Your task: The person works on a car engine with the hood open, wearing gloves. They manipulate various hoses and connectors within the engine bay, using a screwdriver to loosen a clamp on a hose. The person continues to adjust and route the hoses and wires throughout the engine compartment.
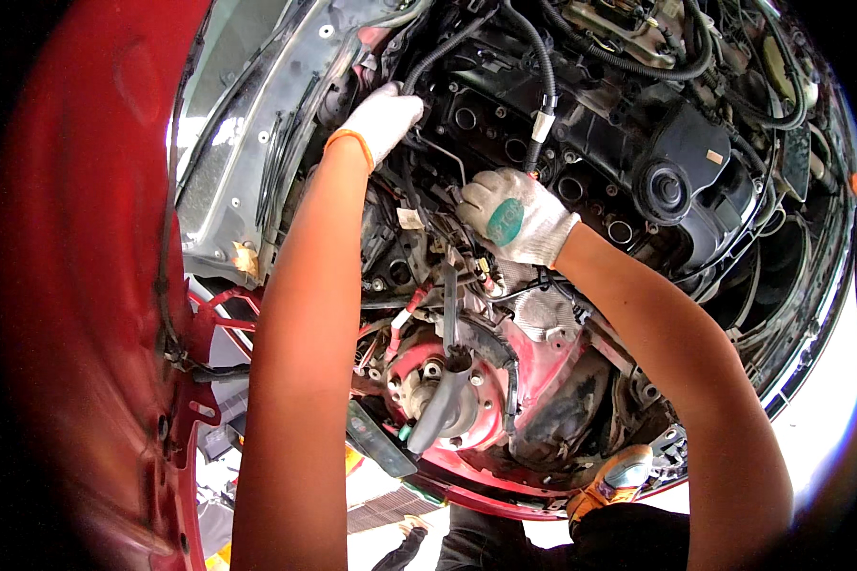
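Inside an engine bay, both my hands wear white knit gloves. My left hand point(379, 122) is curled at the upper middle beside a black corrugated hose point(432, 54); its fingertips are hidden, so what it grips is unclear. My right hand point(516, 217), with a green patch on its back, has curled fingers just below the dark engine top point(588, 124), near a thin bent metal rod point(457, 157); whatever it holds is hidden. Under my hands lie wiring, connectors and a red strut mount point(481, 409) with a grey tube point(438, 414) across it.
A raised red panel point(86, 285) fills the left side beside the windshield edge point(209, 86). The car's front edge point(828, 314) curves down the right. Dark-clad legs point(476, 542) and an orange-and-grey shoe-like item point(619, 476) show at the bottom.
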`<state>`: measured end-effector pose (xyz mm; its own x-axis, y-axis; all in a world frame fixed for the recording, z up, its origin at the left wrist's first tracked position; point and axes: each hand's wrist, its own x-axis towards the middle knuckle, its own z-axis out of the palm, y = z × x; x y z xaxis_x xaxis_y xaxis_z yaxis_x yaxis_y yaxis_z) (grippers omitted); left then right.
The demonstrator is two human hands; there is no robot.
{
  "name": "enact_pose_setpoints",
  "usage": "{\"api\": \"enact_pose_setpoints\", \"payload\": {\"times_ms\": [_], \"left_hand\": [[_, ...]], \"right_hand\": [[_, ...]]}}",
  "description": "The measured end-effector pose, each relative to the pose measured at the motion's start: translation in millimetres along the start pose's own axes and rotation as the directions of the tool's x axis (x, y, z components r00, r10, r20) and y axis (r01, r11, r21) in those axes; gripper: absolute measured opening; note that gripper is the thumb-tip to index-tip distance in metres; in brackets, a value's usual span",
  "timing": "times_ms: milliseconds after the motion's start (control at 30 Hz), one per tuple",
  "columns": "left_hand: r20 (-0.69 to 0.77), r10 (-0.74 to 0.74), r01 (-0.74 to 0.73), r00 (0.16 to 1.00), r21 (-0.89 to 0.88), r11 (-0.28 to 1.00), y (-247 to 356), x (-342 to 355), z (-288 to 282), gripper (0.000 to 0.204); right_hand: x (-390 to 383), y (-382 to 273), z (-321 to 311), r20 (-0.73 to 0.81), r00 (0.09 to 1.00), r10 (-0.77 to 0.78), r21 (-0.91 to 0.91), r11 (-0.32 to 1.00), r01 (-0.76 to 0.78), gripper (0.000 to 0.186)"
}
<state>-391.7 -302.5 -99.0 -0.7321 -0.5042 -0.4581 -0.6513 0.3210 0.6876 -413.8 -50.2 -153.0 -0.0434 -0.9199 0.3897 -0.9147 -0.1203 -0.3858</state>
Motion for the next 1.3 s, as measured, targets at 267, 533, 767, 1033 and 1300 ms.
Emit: {"api": "enact_pose_setpoints", "payload": {"times_ms": [267, 533, 767, 1033, 1300], "left_hand": [[-0.015, 0.036, -0.034, 0.999, 0.122, 0.992, -3, 4, 2, 0.045], [0.003, -0.036, 0.033, 0.999, 0.296, 0.955, 21, -21, 4, 0.07], [0.177, -0.147, 0.185, 0.973, -0.218, 0.958, -33, 32, -22, 0.007], [-0.118, 0.19, -0.101, 0.975, 0.527, 0.844, 10, -16, 10, 0.054], [0.033, 0.189, -0.179, 0.981, 0.516, 0.838, 13, -7, -12, 0.041]], "right_hand": [[0, 0, -5, 0.102, 0.995, 0.009, -0.014, 1.0, -0.008, 0.016], [2, -4, -8, 0.098, 0.995, 0.015, -0.004, 1.0, -0.015, 0.013], [10, -3, 1, 0.053, 0.998, -0.042, -0.023, 0.999, 0.043, 0.014], [-4, 4, 4, 0.027, 0.998, -0.062, -0.054, 0.997, 0.064, 0.016], [-3, 1, -1, 0.068, 0.996, -0.052, -0.053, 0.997, 0.056, 0.015]]}}
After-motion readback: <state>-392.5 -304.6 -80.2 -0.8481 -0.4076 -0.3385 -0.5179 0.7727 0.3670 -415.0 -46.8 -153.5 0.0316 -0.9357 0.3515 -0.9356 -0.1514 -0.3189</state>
